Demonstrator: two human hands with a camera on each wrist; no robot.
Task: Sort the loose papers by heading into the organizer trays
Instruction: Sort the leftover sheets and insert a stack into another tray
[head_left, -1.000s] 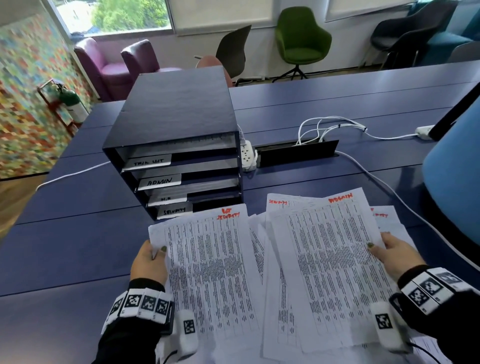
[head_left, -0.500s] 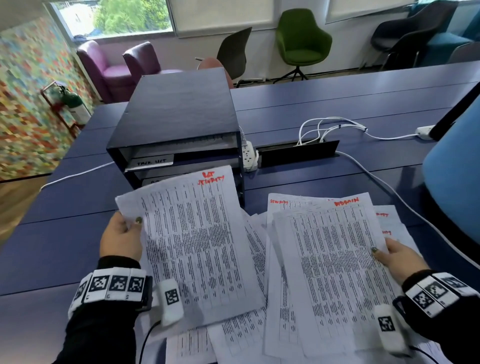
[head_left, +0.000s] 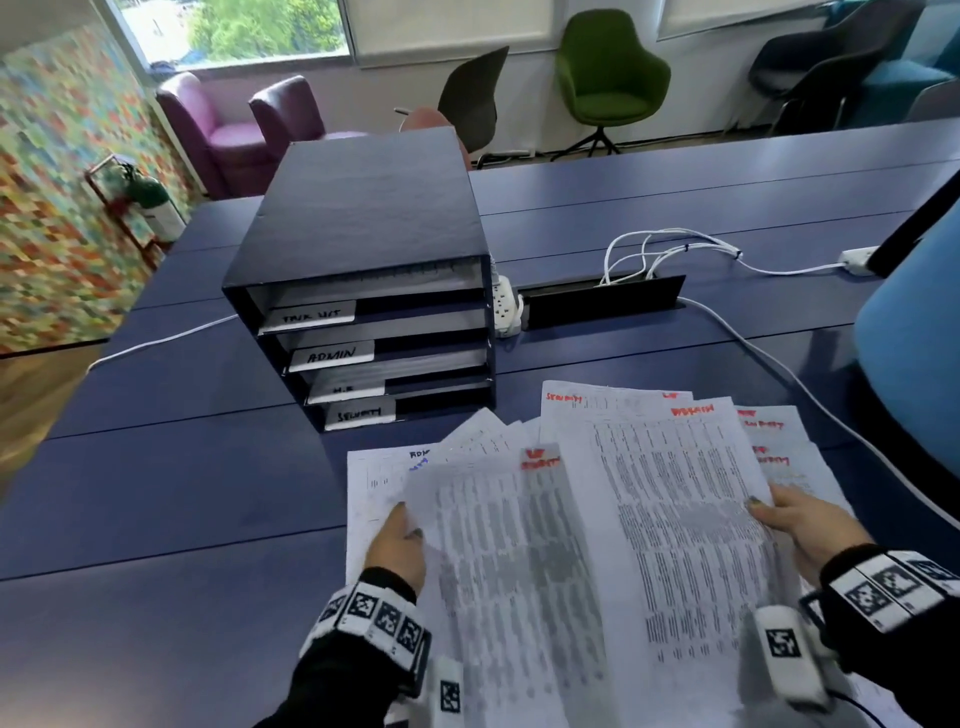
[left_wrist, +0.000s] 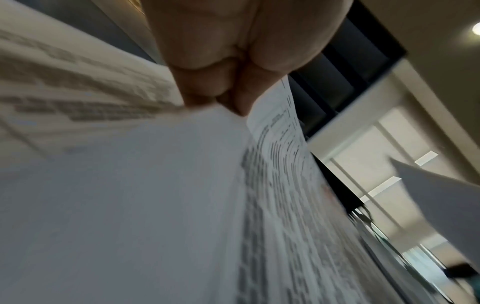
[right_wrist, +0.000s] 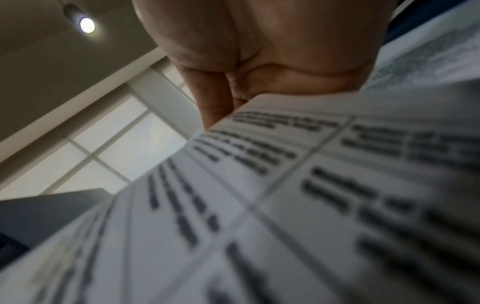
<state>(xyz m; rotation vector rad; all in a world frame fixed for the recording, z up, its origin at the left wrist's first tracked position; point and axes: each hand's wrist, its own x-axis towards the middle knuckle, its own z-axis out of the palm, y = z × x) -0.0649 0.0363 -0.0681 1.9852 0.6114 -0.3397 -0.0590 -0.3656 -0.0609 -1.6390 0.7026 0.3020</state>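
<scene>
Loose papers (head_left: 597, 545): thin white printed sheets, matt, slightly curled at the edges. Organizer (head_left: 363, 223): dark navy board, matt, faintly textured top; white paper labels (head_left: 332, 356) on the tray fronts. Counter (head_left: 156, 493): dark blue, smooth, low sheen, seamed in long planks. Power strip (head_left: 506, 306) and cables (head_left: 670, 249), far right: white glossy plastic. Far chairs (head_left: 608, 78): upholstered cloth, matt. Wrist bands (head_left: 379, 618): printed cloth over black knit cuffs.

The white printed sheet with a red heading (head_left: 498, 561) at lower centre of the head view is motion-blurred, its text unreadable. It covers the left hand (head_left: 397, 545)'s fingers. The right hand (head_left: 800, 525)'s fingers lie beneath another printed sheet (head_left: 670, 519). The black four-tray organizer (head_left: 363, 249)'s third label is too small to read. Both wrist views are blurred.
</scene>
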